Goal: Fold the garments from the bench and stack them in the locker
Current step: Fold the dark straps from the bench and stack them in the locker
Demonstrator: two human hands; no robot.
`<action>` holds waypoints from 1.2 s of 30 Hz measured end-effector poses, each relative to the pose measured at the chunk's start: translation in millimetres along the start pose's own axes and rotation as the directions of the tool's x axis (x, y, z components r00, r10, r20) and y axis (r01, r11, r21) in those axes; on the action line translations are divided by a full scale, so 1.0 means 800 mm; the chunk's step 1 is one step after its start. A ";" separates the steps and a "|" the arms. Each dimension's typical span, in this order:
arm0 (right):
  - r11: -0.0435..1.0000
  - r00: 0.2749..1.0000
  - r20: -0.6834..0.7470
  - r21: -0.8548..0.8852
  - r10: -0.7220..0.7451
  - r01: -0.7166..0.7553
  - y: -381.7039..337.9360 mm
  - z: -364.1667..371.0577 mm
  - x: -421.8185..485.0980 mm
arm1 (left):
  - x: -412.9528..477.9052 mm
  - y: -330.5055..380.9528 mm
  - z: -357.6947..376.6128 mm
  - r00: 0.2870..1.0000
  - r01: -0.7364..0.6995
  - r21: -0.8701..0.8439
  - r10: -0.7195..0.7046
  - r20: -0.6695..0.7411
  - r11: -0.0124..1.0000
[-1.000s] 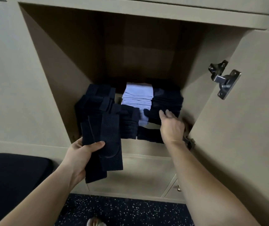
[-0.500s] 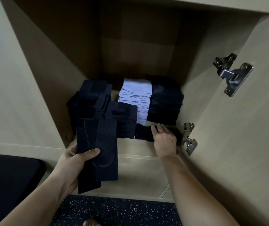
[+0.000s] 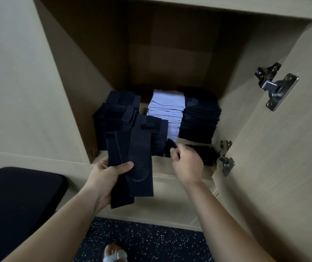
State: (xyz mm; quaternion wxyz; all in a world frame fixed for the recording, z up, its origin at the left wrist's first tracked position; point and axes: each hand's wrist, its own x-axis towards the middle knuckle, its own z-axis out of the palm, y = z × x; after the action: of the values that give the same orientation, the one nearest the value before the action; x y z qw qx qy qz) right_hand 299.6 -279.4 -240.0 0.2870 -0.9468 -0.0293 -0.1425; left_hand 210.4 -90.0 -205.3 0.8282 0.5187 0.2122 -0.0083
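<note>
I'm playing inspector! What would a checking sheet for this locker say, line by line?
Surface: locker shelf, pale wood, mostly covered by stacks.
Job's things: left dark stack, white stack and right dark stack side by side; low dark garment at the front; folded dark garments held in front of the locker.
Clutter: nothing seen.
Hands: left hand grips the folded dark garments; right hand pinches the low dark garment.
Cables: nothing seen.
Surroundings: open door with metal hinge, black bench, speckled floor, sandalled foot.
</note>
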 end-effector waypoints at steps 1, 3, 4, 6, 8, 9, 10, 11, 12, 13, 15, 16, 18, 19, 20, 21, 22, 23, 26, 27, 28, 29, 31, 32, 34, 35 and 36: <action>0.965 0.993 0.108 0.249 0.057 -0.083 -0.020 -0.008 -0.011 | -0.003 -0.001 0.002 1.000 -0.006 -0.002 0.006 0.003 1.000; 0.753 0.943 0.326 0.603 0.069 -0.263 -0.054 -0.020 -0.032 | -0.010 -0.002 0.006 1.000 -0.027 0.003 0.027 0.014 1.000; 0.678 0.924 0.379 0.667 0.047 -0.308 -0.064 -0.022 -0.042 | -0.013 -0.003 0.008 0.999 -0.036 0.009 0.036 0.018 0.999; 0.625 0.927 0.369 0.710 0.062 -0.325 -0.070 -0.019 -0.054 | -0.020 -0.005 0.008 0.999 -0.050 0.033 0.050 0.015 0.998; 0.603 0.933 0.336 0.721 0.127 -0.341 -0.075 -0.021 -0.059 | -0.026 -0.007 0.007 0.998 -0.067 0.067 0.067 -0.004 0.996; 0.600 0.933 0.333 0.721 0.136 -0.345 -0.077 -0.023 -0.062 | -0.029 -0.008 0.006 0.997 -0.074 0.091 0.075 -0.011 0.993; 0.604 0.930 0.339 0.715 0.141 -0.352 -0.079 -0.026 -0.065 | -0.033 -0.008 0.007 0.996 -0.082 0.117 0.084 -0.013 0.990; 0.620 0.930 0.339 0.702 0.142 -0.350 -0.081 -0.028 -0.067 | -0.037 -0.008 0.008 0.995 -0.092 0.143 0.094 -0.011 0.985; 0.634 0.931 0.334 0.692 0.144 -0.347 -0.084 -0.031 -0.070 | -0.041 -0.007 0.009 0.995 -0.100 0.165 0.103 -0.008 0.981; 0.645 0.932 0.329 0.681 0.153 -0.346 -0.087 -0.033 -0.073 | -0.044 -0.006 0.009 0.994 -0.105 0.178 0.108 -0.007 0.978; 0.637 0.931 0.319 0.684 0.179 -0.357 -0.090 -0.037 -0.074 | -0.049 -0.002 0.010 0.995 -0.102 0.172 0.104 -0.003 0.980; 0.624 0.928 0.315 0.689 0.199 -0.367 -0.091 -0.038 -0.073 | -0.051 0.000 0.009 0.995 -0.095 0.155 0.096 0.000 0.983; 0.601 0.921 0.305 0.698 0.244 -0.390 -0.087 -0.036 -0.069 | -0.053 0.005 0.007 0.997 -0.073 0.111 0.074 -0.004 0.991; 0.583 0.913 0.309 0.702 0.268 -0.409 -0.084 -0.036 -0.066 | -0.053 0.007 0.006 0.998 -0.061 0.092 0.063 -0.012 0.994; 0.558 0.902 0.317 0.709 0.294 -0.431 -0.081 -0.038 -0.064 | -0.052 0.008 0.005 0.998 -0.051 0.077 0.053 -0.024 0.996; 0.531 0.893 0.320 0.721 0.316 -0.445 -0.077 -0.040 -0.059 | -0.051 0.010 0.003 0.998 -0.040 0.065 0.043 -0.037 0.997; 0.515 0.888 0.309 0.729 0.341 -0.451 -0.072 -0.047 -0.053 | -0.049 0.011 0.002 0.998 -0.032 0.056 0.035 -0.051 0.998; 0.521 0.894 0.269 0.738 0.357 -0.430 -0.063 -0.054 -0.043 | -0.048 0.013 0.000 0.998 -0.027 0.050 0.030 -0.061 0.998; 0.665 0.925 0.036 0.685 0.379 -0.299 -0.037 -0.080 -0.007 | -0.040 0.016 -0.001 0.998 -0.014 0.043 0.017 -0.061 0.999; 0.734 0.932 -0.032 0.627 0.360 -0.262 -0.028 -0.085 0.006 | -0.036 0.015 -0.002 0.998 -0.007 0.043 0.010 -0.058 0.999; 0.808 0.940 -0.084 0.540 0.330 -0.236 -0.019 -0.088 0.018 | -0.032 0.014 -0.002 0.998 0.000 0.043 0.002 -0.055 0.999; 0.878 0.950 -0.128 0.433 0.285 -0.205 -0.010 -0.087 0.028 | -0.027 0.012 -0.001 0.999 0.011 0.043 -0.009 -0.050 0.999; 0.973 0.963 -0.206 0.185 0.174 -0.136 0.005 -0.079 0.046 | -0.017 0.007 0.000 0.999 0.021 0.043 -0.020 -0.032 0.999; 0.991 0.965 -0.232 0.081 0.126 -0.110 0.013 -0.074 0.054 | -0.013 0.005 0.002 1.000 0.019 0.038 -0.018 -0.021 0.999; 0.995 0.962 -0.265 -0.058 0.059 -0.077 0.025 -0.060 0.066 | -0.004 0.000 0.004 1.000 0.013 0.037 -0.013 -0.002 0.999; 0.993 0.961 -0.274 -0.105 0.026 -0.057 0.030 -0.054 0.071 | 0.000 -0.002 0.005 1.000 0.015 0.044 -0.015 0.002 0.999; 0.989 0.961 -0.275 -0.142 -0.013 -0.028 0.035 -0.047 0.075 | 0.005 -0.004 0.005 1.000 0.022 0.052 -0.022 0.003 0.998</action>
State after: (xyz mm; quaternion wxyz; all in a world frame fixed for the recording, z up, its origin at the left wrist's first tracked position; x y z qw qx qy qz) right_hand 351.2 -325.1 -207.7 0.2195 -0.9363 0.0248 -0.2731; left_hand 214.5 -94.0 -207.9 0.8148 0.5375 0.2159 -0.0238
